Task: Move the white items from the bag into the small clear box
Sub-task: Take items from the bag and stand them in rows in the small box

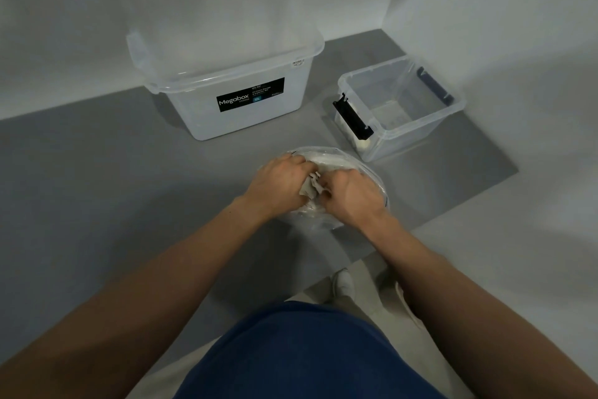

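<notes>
Left hand (278,185) and right hand (352,196) sit knuckle to knuckle near the table's (129,172) front edge, both pinching the crumpled neck of the clear bag (365,172), with white items (323,162) showing pale through its plastic. Toward the back right corner the small clear box (417,137) stands open (black latches on two sides). At the back edge stands the lidded big box (252,123), its black label (250,95) reading "Megabox".
</notes>
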{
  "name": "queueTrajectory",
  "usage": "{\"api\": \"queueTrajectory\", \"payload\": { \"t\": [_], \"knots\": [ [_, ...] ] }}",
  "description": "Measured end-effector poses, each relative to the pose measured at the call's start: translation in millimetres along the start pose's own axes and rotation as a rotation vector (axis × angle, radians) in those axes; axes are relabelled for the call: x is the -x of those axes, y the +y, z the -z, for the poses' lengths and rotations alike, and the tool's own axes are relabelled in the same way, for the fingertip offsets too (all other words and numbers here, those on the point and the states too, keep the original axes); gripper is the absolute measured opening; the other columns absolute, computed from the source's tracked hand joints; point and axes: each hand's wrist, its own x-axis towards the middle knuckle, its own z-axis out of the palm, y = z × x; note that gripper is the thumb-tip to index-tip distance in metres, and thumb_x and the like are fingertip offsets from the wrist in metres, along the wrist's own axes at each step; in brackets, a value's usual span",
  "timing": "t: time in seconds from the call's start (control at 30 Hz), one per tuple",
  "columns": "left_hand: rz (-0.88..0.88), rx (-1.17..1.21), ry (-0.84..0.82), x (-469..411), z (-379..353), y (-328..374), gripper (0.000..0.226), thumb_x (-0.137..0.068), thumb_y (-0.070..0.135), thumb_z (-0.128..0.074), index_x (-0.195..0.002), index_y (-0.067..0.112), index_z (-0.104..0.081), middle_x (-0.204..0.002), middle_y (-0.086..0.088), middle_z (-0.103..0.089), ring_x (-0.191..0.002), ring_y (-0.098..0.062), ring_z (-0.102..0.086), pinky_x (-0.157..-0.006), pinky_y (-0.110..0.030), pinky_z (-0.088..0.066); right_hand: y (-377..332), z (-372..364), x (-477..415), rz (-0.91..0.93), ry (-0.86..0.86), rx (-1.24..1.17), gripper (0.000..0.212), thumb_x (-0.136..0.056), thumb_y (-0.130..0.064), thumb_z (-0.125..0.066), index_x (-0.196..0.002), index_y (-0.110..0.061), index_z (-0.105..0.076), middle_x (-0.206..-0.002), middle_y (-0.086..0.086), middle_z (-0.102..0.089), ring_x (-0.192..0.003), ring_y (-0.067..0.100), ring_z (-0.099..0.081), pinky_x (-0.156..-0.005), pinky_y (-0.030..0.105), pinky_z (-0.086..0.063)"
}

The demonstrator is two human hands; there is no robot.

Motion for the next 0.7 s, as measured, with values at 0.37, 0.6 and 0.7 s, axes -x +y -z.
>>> {"api": "queueTrajectory", "payload": {
  "t": [0.37, 0.6, 0.7],
  "knots": [
    [0.034, 0.535, 0.007, -1, 24, -14, 0.030, -0.087, 0.025, -0.079, -0.115, 0.023, -0.071, -0.091, 0.012, -0.069, -0.075, -0.005, -0.062, -0.071, -0.018, -0.047, -3, 49, -7, 0.154, -0.027, -0.280, 0.020, -0.090, -0.022, -0.063, -0.109, -0.028, -0.070, -0.100, -0.007, -0.074, -0.088, 0.013, -0.070, -0.077, 0.038, -0.059],
    [0.282, 1.180, 0.114, 4, 26, -7, 0.026, -0.089, 0.009, -0.076, -0.114, 0.005, -0.070, -0.094, -0.016, -0.073, -0.072, -0.018, -0.071, -0.061, -0.022, -0.057, 3, 68, -11, 0.072, 0.025, -0.682, 0.043, -0.083, -0.030, -0.083, -0.122, -0.032, -0.065, -0.105, -0.012, -0.069, -0.091, 0.001, -0.068, -0.081, 0.023, -0.059],
    [0.371, 1.540, 0.155, 5, 26, -7, 0.016, -0.092, 0.001, -0.069, -0.107, 0.004, -0.067, -0.099, -0.015, -0.074, -0.080, -0.018, -0.075, -0.065, -0.021, -0.060, 10, 69, -10, 0.020, 0.002, -0.805, 0.037, -0.084, -0.024, -0.081, -0.119, -0.031, -0.069, -0.106, -0.010, -0.071, -0.092, 0.010, -0.072, -0.087, 0.035, -0.061]
  ]
}}
